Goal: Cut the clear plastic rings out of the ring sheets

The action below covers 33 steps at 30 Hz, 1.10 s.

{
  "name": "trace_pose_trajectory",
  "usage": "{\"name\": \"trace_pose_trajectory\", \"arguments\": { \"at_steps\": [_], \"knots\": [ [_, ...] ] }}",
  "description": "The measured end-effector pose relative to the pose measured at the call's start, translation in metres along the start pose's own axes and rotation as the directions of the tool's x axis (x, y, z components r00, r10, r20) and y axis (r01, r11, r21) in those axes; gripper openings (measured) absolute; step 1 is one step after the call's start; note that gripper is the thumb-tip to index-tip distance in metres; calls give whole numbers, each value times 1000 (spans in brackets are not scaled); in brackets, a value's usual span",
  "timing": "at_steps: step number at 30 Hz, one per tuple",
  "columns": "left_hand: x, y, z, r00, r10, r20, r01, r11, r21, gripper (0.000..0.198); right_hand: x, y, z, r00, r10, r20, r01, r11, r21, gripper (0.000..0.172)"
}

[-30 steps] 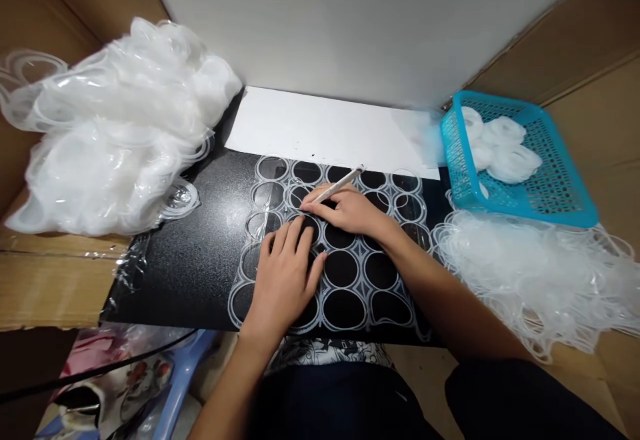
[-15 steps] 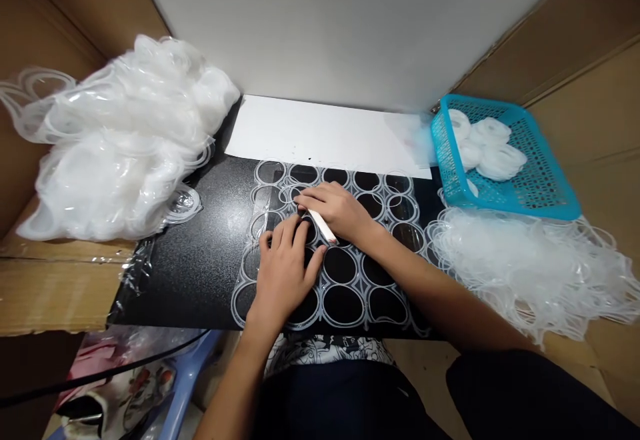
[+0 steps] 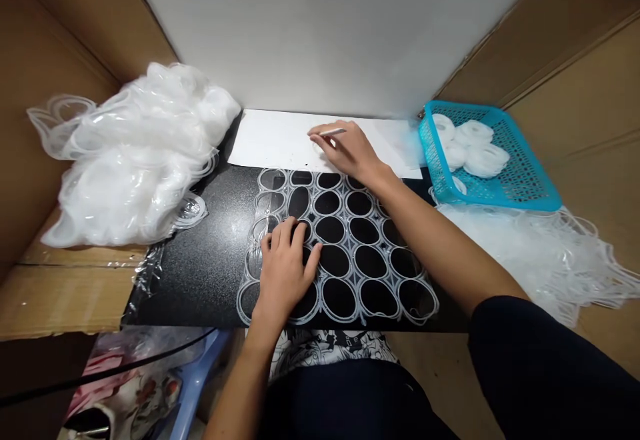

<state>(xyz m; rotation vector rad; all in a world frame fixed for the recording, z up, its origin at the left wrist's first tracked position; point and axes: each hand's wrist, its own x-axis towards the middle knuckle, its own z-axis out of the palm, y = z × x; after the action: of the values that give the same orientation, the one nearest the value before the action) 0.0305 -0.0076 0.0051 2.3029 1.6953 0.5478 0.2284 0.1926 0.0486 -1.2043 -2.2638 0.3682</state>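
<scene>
My left hand [image 3: 286, 268] lies on a clear plastic sheet of linked rings [image 3: 357, 263], fingers spread, pressing it to the black tabletop. My right hand [image 3: 349, 150] is over the white board [image 3: 273, 139] behind the sheet. A slim white pen-like stick [image 3: 332, 132] is gripped in its fingers; its exact kind does not show. Below the fingertips is a faint pale ring [image 3: 318, 151], and I cannot tell whether the hand touches it.
At left rises a heap of clear-white ring sheets [image 3: 135, 153], with a loose ring piece [image 3: 191, 211] beside it. A blue basket [image 3: 537, 160] at right holds bundles of white rings [image 3: 485, 159]. More ring scraps [image 3: 540, 253] lie before it. Cardboard walls [image 3: 575, 87] flank the table.
My right hand, with the white stick, has moved from the ring sheet back to the white board. My left hand stays on the sheet. The view has shifted slightly.
</scene>
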Motion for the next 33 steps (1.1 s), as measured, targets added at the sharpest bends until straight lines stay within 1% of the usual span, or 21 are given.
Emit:
{"name": "trace_pose_trajectory", "arguments": {
  "at_steps": [2, 3, 5, 7, 9, 11, 15, 19, 23, 26, 29, 31, 33],
  "knots": [
    [-1, 0, -5, 1000, -4, -13, 4, 1000, -8, 35, -28, -6, -3, 998, 41, 52, -49, 986, 161, 32],
    [-1, 1, -8, 1000, -3, -19, 3, 1000, -3, 33, -44, -9, -3, 992, 71, 101, -92, 968, 232, 28],
    [-1, 5, -16, 1000, 17, -18, -16, 1000, 19, 29, -74, -16, -4, 970, 123, 212, -186, 932, 312, 23],
    [1, 13, -21, 998, 64, 16, -64, 997, 34, 27, -97, -20, -3, 948, 172, 267, -263, 895, 359, 21],
    [4, 23, -22, 991, 116, 73, -118, 993, 28, 27, -109, -21, -1, 940, 200, 276, -302, 867, 397, 20],
    [8, 34, -18, 982, 151, 118, -154, 988, 15, 30, -114, -19, 1, 938, 219, 268, -318, 852, 417, 21],
    [13, 47, -2, 980, 143, 136, -146, 989, 13, 37, -114, -16, 4, 936, 230, 267, -328, 846, 420, 21],
    [12, 48, 6, 984, 121, 128, -126, 992, 28, 38, -116, -14, 5, 947, 190, 258, -286, 863, 416, 19],
    [14, 49, 9, 985, 112, 134, -121, 991, 60, 40, -120, -14, 9, 973, 112, 204, -183, 908, 377, 20],
    [18, 51, 12, 987, 93, 129, -102, 993, 67, 44, -123, -14, 12, 984, 1, 179, -60, 944, 326, 23],
    [19, 51, 15, 991, 74, 111, -79, 996, 48, 46, -125, -12, 14, 984, -115, 138, 79, 967, 242, 27],
    [17, 50, 16, 992, 77, 103, -81, 996, 32, 44, -123, -11, 15, 983, -122, 137, 102, 984, 146, 28],
    [14, 49, 17, 991, 89, 95, -92, 996, 23, 43, -117, -10, 15, 985, -88, 145, 77, 994, 77, 28]
  ]
}}
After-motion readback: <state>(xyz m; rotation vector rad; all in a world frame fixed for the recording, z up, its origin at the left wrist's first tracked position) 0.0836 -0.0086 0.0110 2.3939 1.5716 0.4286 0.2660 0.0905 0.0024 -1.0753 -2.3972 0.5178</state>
